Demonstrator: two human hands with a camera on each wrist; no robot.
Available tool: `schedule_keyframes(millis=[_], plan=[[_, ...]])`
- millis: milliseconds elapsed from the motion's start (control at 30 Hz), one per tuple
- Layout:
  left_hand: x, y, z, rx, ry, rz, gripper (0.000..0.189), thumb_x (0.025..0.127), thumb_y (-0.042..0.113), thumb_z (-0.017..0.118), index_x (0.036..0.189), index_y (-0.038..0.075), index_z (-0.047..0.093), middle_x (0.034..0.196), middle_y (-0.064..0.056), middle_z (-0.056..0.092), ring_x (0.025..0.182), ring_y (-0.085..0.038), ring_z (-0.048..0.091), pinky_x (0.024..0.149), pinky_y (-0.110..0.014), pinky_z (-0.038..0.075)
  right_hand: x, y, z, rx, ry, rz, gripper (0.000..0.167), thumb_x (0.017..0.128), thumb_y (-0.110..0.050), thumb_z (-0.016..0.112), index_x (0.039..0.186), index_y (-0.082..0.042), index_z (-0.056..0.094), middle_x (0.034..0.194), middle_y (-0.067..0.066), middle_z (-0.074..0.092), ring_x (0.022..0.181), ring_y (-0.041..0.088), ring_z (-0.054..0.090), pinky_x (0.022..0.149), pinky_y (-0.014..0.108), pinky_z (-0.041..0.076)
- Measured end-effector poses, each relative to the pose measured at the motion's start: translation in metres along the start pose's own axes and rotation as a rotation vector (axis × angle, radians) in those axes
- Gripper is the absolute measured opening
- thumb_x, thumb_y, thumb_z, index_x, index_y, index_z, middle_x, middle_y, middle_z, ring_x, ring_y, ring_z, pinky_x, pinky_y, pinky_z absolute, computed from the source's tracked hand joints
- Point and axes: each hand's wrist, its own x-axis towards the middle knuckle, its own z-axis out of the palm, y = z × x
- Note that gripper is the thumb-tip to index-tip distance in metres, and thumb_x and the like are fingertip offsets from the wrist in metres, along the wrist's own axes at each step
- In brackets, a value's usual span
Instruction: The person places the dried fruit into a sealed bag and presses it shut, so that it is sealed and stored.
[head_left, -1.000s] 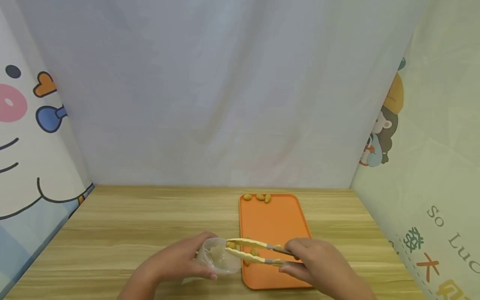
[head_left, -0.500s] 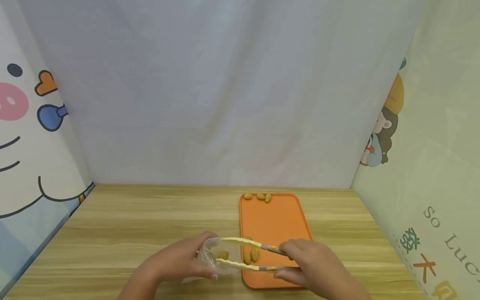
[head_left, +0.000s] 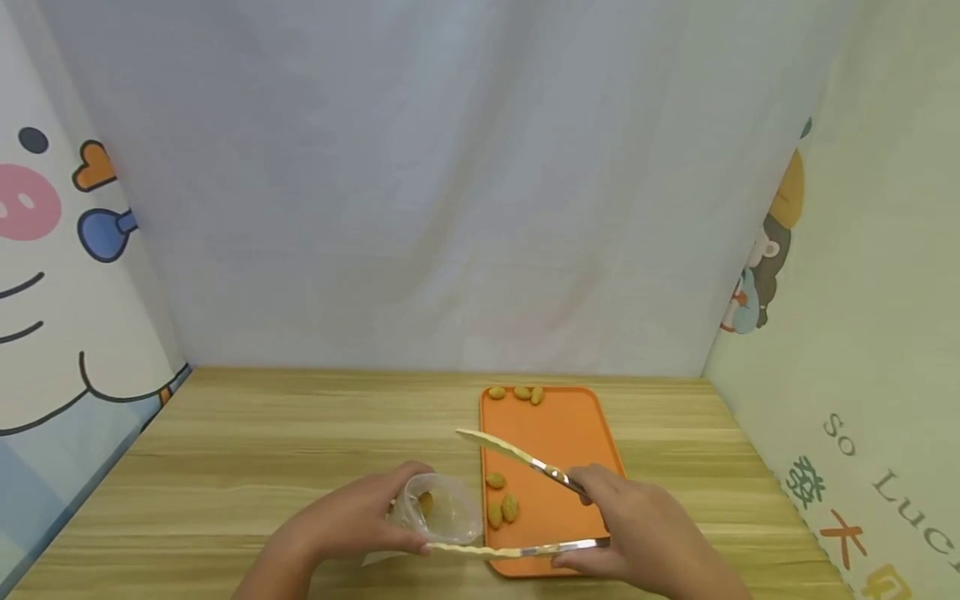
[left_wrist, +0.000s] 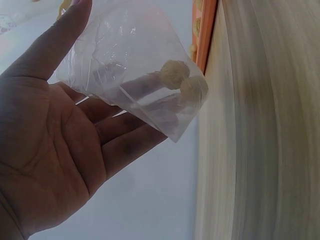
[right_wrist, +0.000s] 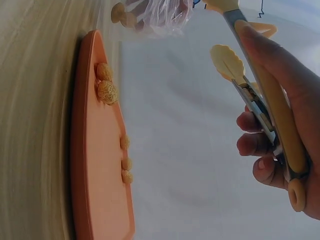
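A clear plastic bag [head_left: 450, 521], its mouth standing round, is held above the table by my left hand [head_left: 360, 521], thumb on one side and fingers on the other. In the left wrist view two brown, rough-shelled nuts [left_wrist: 175, 74] lie at the bag's bottom. My right hand [head_left: 637, 525] grips a pair of tongs [head_left: 517, 455] with cream scalloped tips. The tongs' arms are spread wide with nothing between the tips. In the head view the lower arm's tip overlaps my left thumb; contact is unclear. Three nuts [head_left: 511, 507] lie at the orange tray's [head_left: 573, 433] near left.
Three more nuts [head_left: 522, 393] sit along the tray's far edge. The tray rests on a wood-grain table [head_left: 315, 425], right of the bag. A pale curtain [head_left: 450, 208] hangs behind, with printed cloths [head_left: 847, 350] at either side.
The tongs, first closed round a nut at the bag's mouth, have spread and released it into the bag. Their tips have since moved apart and out of the mouth. The left hand has stayed put.
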Motion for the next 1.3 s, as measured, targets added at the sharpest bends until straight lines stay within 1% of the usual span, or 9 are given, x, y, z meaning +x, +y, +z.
schedule_keyframes(millis=[67, 200, 433, 533, 700, 867, 1000, 1100, 1300], plan=[[0.000, -0.001, 0.000, -0.002, -0.001, -0.001, 0.077, 0.076, 0.055, 0.078, 0.139, 0.026, 0.045, 0.112, 0.002, 0.063, 0.088, -0.007, 0.059, 0.073, -0.029, 0.048, -0.001, 0.001, -0.001, 0.002, 0.001, 0.012, 0.068, 0.074, -0.070, 0.069, 0.118, -0.020, 0.055, 0.090, -0.015, 0.059, 0.057, -0.009, 0.043, 0.052, 0.017, 0.041], [-0.001, -0.002, 0.002, 0.024, 0.012, -0.007, 0.077, 0.075, 0.055, 0.079, 0.138, 0.027, 0.045, 0.111, 0.004, 0.063, 0.088, -0.006, 0.058, 0.074, -0.028, 0.048, -0.002, 0.003, -0.001, 0.013, -0.008, 0.053, 0.074, 0.074, -0.071, 0.068, 0.123, -0.017, 0.054, 0.091, -0.015, 0.058, 0.060, -0.008, 0.046, 0.053, 0.019, 0.043], [-0.001, -0.004, 0.003, 0.065, 0.032, -0.005, 0.077, 0.073, 0.058, 0.079, 0.136, 0.027, 0.046, 0.109, 0.006, 0.063, 0.089, -0.006, 0.057, 0.076, -0.029, 0.048, -0.006, 0.006, -0.003, 0.038, -0.100, 0.157, 0.085, 0.078, -0.073, 0.063, 0.142, -0.020, 0.046, 0.106, -0.014, 0.062, 0.079, -0.003, 0.059, 0.058, 0.023, 0.048], [-0.002, -0.005, 0.003, 0.069, 0.038, 0.005, 0.077, 0.072, 0.059, 0.079, 0.135, 0.027, 0.047, 0.108, 0.005, 0.063, 0.088, -0.005, 0.057, 0.075, -0.029, 0.048, -0.006, 0.007, -0.005, 0.028, -0.140, 0.186, 0.088, 0.077, -0.074, 0.062, 0.142, -0.018, 0.046, 0.113, -0.011, 0.064, 0.081, -0.001, 0.061, 0.060, 0.024, 0.049], [-0.003, -0.006, 0.004, 0.073, 0.042, 0.006, 0.077, 0.072, 0.061, 0.078, 0.134, 0.027, 0.047, 0.107, 0.005, 0.063, 0.087, -0.005, 0.056, 0.075, -0.028, 0.047, -0.006, 0.009, -0.006, 0.010, -0.204, 0.206, 0.102, 0.066, -0.081, 0.061, 0.142, -0.016, 0.046, 0.118, -0.004, 0.065, 0.084, 0.005, 0.063, 0.064, 0.028, 0.051], [-0.004, -0.007, 0.004, 0.072, 0.042, 0.013, 0.077, 0.072, 0.060, 0.078, 0.134, 0.027, 0.048, 0.107, 0.005, 0.064, 0.086, -0.005, 0.057, 0.075, -0.028, 0.047, -0.007, 0.013, -0.003, -0.021, -0.216, 0.200, 0.108, 0.060, -0.085, 0.056, 0.142, -0.015, 0.047, 0.122, 0.000, 0.065, 0.087, 0.011, 0.066, 0.066, 0.030, 0.053], [-0.003, -0.007, 0.003, 0.078, 0.038, 0.000, 0.076, 0.073, 0.059, 0.079, 0.134, 0.026, 0.048, 0.108, 0.005, 0.063, 0.087, -0.005, 0.057, 0.075, -0.029, 0.047, -0.007, 0.017, -0.002, -0.021, -0.259, 0.257, 0.110, 0.061, -0.087, 0.056, 0.145, -0.017, 0.045, 0.130, 0.003, 0.063, 0.096, 0.019, 0.069, 0.072, 0.037, 0.055], [-0.002, -0.007, 0.002, 0.096, 0.047, -0.004, 0.076, 0.072, 0.059, 0.079, 0.134, 0.026, 0.048, 0.108, 0.006, 0.063, 0.090, -0.006, 0.057, 0.077, -0.031, 0.048, -0.005, 0.021, -0.003, -0.018, -0.287, 0.290, 0.108, 0.064, -0.086, 0.058, 0.146, -0.018, 0.044, 0.132, 0.004, 0.063, 0.098, 0.022, 0.069, 0.075, 0.042, 0.056], [-0.001, -0.008, 0.002, 0.118, 0.061, -0.001, 0.077, 0.071, 0.059, 0.079, 0.133, 0.023, 0.049, 0.108, 0.005, 0.064, 0.091, -0.007, 0.057, 0.078, -0.032, 0.048, -0.004, 0.026, -0.005, -0.011, -0.317, 0.310, 0.100, 0.067, -0.086, 0.057, 0.141, -0.019, 0.052, 0.127, 0.002, 0.065, 0.101, 0.020, 0.068, 0.078, 0.042, 0.055]])
